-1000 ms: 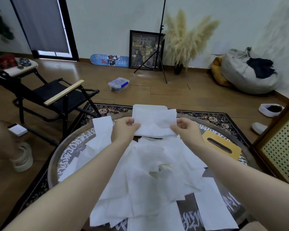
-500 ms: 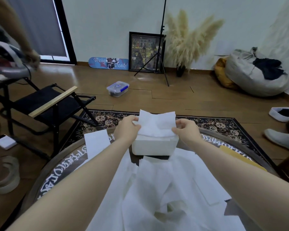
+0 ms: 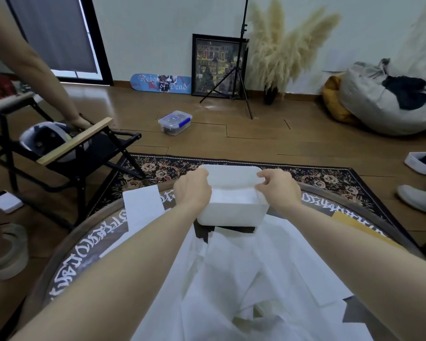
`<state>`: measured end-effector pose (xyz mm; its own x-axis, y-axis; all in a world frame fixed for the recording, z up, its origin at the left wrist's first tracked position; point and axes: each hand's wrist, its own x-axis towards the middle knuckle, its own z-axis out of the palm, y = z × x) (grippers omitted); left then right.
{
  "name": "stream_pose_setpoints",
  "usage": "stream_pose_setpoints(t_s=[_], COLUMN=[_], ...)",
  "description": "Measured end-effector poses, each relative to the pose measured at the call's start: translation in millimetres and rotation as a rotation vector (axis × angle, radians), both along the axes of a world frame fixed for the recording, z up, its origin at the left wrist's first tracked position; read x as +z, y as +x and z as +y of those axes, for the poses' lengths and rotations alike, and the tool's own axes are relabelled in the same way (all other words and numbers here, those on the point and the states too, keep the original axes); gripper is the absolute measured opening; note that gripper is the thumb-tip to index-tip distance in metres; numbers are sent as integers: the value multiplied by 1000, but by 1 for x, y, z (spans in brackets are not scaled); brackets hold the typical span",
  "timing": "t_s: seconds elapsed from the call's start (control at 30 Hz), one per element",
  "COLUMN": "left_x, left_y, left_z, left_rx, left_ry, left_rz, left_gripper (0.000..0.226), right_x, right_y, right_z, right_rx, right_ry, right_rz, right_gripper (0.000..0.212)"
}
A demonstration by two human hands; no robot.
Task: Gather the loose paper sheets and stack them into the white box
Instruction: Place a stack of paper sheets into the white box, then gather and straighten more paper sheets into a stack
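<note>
white box [image 3: 232,212], white paper sheets [image 3: 231,279], floral-patterned rug [image 3: 330,179]

1. There is only one view, from a camera on the person's head, looking forward and down over both forearms.
2. It sits close above the round table [image 3: 67,257], near the white box [image 3: 231,212].
3. The wide lens bends the edges, so the far wall probably looks farther than it is.

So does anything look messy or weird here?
Yes. Loose paper sheets lie jumbled and overlapping across the round table, and one sheet sits apart to the left. Both hands are at the white box.
</note>
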<state>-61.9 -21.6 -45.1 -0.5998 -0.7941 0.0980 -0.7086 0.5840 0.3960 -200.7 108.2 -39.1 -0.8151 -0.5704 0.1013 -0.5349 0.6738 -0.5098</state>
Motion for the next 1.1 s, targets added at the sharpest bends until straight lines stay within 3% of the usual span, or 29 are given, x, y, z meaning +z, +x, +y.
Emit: stream_pose_setpoints(t_s=[0.07, 0.17, 0.37, 0.6, 0.77, 1.1], left_x=[-1, -1, 7, 21, 33, 47], left_y=[4, 14, 35, 58, 81, 165], left_z=[0, -1, 12, 28, 40, 97], left_rx=[-45, -99, -230, -342, -337, -344], left_ry=[18, 52, 61, 26, 21, -12], left_rz=[-7, -2, -49, -230, -216, -213], left_gripper=[17, 37, 33, 37, 41, 35], right_x=[2, 5, 16, 37, 42, 36], right_y=[2, 5, 13, 31, 48, 114], right_z=[3, 7, 18, 40, 62, 109], right_rx=[28, 89, 225, 353, 392, 518], right_ry=[31, 79, 240, 496, 469, 442], right_rz=[9, -12, 55, 127, 32, 84], right_gripper=[36, 30, 23, 43, 58, 56])
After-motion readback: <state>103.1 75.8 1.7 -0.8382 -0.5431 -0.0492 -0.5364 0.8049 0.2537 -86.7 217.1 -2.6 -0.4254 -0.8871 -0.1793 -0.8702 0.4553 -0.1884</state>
